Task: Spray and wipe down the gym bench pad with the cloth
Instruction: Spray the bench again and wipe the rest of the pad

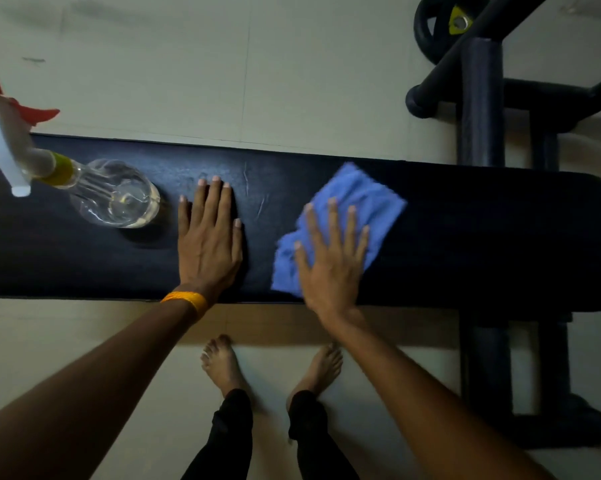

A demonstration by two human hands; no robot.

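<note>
- From the head view we are looking straight down on the black bench pad (pixel 465 237), which is running as a long band across the middle of the frame, from the left edge to a rounded end at the right.
- Right of centre we are seeing the blue cloth (pixel 358 195) lying crumpled on the pad, its edges showing blurred.
- The right hand (pixel 330 268) is pressing flat on the cloth, with fingers straight and spread wide and nothing curled round the fabric. The palm is covering the cloth's lower part near the pad's bottom edge.
- Just left of centre the left hand (pixel 209 244) is resting palm-down on bare pad — fingers straight and close together, gripping nothing. An orange wristband (pixel 184 301) is sitting at the wrist, over the pad's lower edge.
- The two hands are lying apart, with a strip of bare pad between them.
- At the left of the frame a clear spray bottle (pixel 119 195) is standing on the pad, just beside the left hand but not touching it. Its white and red trigger head is rising toward the upper left corner.
- Below the pad we are seeing two bare feet (pixel 223 365) on the pale floor (pixel 153 64).
- At the upper right the dark bench frame (pixel 548 133), a foam roller (pixel 481 102) and a black weight plate (pixel 430 26) are showing.
</note>
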